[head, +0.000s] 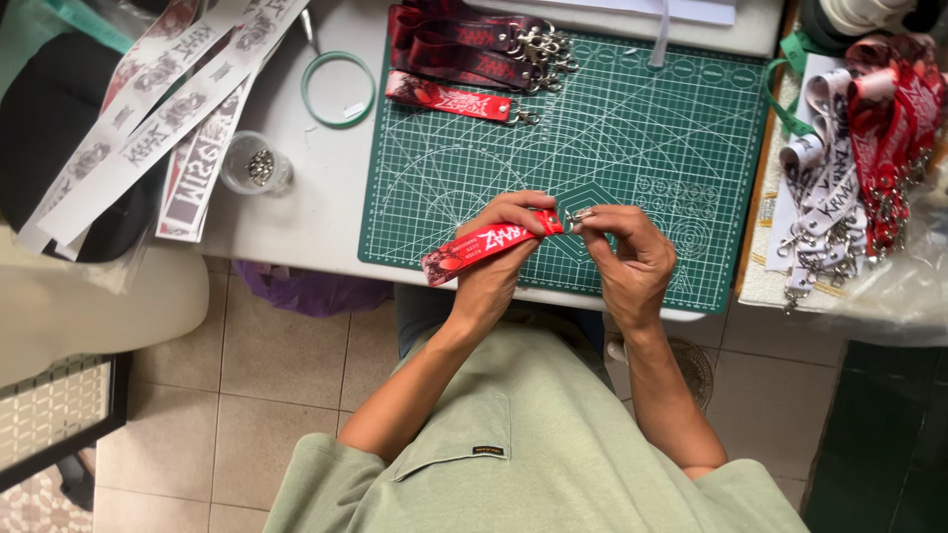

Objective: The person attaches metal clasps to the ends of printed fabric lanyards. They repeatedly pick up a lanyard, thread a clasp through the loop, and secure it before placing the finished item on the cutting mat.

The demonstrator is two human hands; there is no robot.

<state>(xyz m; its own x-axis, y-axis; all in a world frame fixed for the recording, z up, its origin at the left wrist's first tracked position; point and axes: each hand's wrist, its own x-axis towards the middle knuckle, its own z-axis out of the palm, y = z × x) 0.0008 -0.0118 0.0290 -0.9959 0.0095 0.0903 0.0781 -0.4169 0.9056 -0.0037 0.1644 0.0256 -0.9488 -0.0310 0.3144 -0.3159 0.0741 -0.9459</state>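
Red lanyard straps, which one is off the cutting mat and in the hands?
The red strap gripped by the left hand, metal clip end pinched by the right hand; the other red straps lie on the mat's far edge.

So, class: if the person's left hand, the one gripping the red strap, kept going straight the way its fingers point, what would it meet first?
The left hand points toward the right hand, so it would probably first meet the small metal clip pinched there, then those fingers.

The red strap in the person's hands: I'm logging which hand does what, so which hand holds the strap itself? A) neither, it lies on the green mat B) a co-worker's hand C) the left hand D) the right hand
C: the left hand has its fingers wrapped round the red strap, while the right hand pinches the small metal clasp at the strap's end, above the green cutting mat.
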